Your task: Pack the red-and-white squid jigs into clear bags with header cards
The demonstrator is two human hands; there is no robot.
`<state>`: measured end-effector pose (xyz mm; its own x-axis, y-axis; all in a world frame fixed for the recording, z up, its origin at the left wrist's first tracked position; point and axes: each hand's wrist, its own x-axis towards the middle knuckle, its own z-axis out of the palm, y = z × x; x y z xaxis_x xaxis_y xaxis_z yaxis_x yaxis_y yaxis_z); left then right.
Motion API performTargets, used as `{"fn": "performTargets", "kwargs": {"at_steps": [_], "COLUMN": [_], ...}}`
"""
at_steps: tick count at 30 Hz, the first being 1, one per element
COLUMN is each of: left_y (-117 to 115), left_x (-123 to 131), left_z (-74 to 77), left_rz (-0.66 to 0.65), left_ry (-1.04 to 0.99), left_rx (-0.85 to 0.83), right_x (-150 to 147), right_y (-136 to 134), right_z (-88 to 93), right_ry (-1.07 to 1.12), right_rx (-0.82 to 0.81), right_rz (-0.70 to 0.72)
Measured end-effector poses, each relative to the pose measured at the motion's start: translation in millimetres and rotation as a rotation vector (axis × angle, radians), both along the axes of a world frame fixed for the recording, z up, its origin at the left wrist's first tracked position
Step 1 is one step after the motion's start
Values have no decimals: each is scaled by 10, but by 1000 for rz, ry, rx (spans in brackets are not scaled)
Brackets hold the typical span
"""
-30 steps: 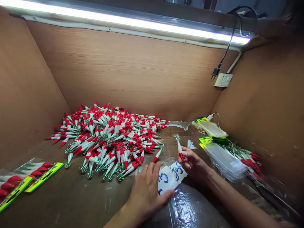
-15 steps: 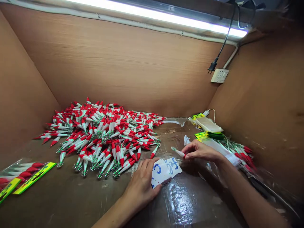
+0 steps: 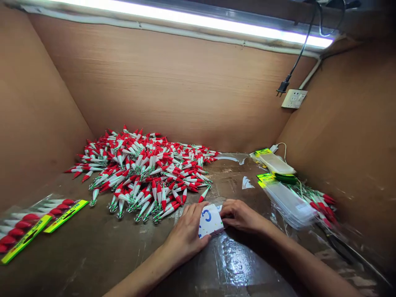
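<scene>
My left hand (image 3: 187,233) lies flat on the table with its fingers stretched out, pressing the left edge of a white card with blue writing (image 3: 209,220). My right hand (image 3: 239,215) covers the card's right end, its fingers curled down and closed. Whatever it holds is hidden beneath it. Just beyond both hands lies a big pile of red-and-white lures with green hooks (image 3: 145,173), its nearest pieces a few centimetres from my left fingers.
Clear bags with yellow headers (image 3: 287,202) and a second stack (image 3: 274,163) lie at the right, with more lures (image 3: 323,204) behind them. Packed lures (image 3: 34,222) lie at the far left. Brown walls enclose the table; a socket (image 3: 293,99) is on the right wall.
My right hand held a red-and-white lure upright, tipped it flat, then came down onto the card; the lure is now out of sight. My left hand stayed on the card.
</scene>
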<state>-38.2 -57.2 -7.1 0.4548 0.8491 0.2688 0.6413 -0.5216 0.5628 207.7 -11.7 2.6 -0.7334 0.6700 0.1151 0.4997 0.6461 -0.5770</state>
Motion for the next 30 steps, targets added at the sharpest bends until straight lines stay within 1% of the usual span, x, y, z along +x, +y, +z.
{"fn": "performTargets", "kwargs": {"at_steps": [6, 13, 16, 18, 20, 21, 22, 24, 27, 29, 30], "left_y": [-2, 31, 42, 43, 39, 37, 35, 36, 47, 55, 57], "left_x": [-41, -80, -97, -103, -103, -101, -97, -88, -79, -81, -84], "left_z": [21, 42, 71, 86, 91, 90, 86, 73, 55, 55, 59], "left_rz": [-2, -18, -20, -19, -25, -27, -28, -24, -15, -20, -23], "left_ry": [-6, 28, 51, 57, 58, 57, 56, 54, 52, 59, 64], "left_rx": [0, 4, -7, -14, -18, -18, -15, -3, 3, -3, -7], "right_x": [59, -23, 15, 40, -6, -66, -149, -356, -616, -657, -629], "right_y": [52, -29, 26, 135, 275, 347, 415, 534, 654, 678, 668], "right_z": [-20, -51, 8, 99, 196, 234, 259, 272, 236, 222, 225], "right_ry": [75, 117, 94, 83, 98, 100, 85, -19, -240, -284, -246], "right_rx": [-111, -172, -214, -209, -91, 1, 98, 257, 399, 459, 476], "right_rz": [45, 101, 139, 93, -17, -57, -69, -4, 136, 171, 158]}}
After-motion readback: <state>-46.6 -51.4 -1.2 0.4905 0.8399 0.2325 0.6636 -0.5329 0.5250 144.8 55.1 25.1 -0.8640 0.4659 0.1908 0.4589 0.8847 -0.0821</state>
